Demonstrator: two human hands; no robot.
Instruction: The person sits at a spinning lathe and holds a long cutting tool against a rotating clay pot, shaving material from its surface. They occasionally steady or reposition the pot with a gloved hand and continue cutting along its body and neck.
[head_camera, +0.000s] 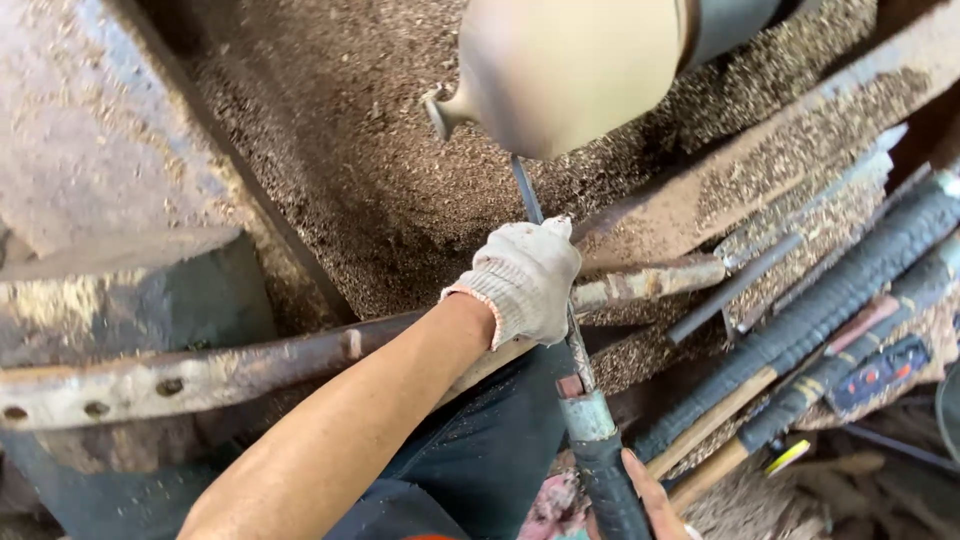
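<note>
A smooth, pale wooden piece (565, 65) with a small knob at its left end spins blurred on a lathe at the top. My left hand (522, 280), in a white knit glove, grips the steel shaft of a long turning chisel (572, 350) and presses it on a rusty tool rest bar (250, 365). The chisel tip meets the underside of the wooden piece. My right hand (650, 505), bare, holds the chisel's dark wrapped handle at the bottom edge; only part of that hand shows.
Wood shavings (350, 150) cover the lathe bed. Several other long chisels with black wrapped handles (850, 290) lie on the right. A rusty metal beam (760, 150) crosses at upper right. A worn metal block (100, 130) stands at left.
</note>
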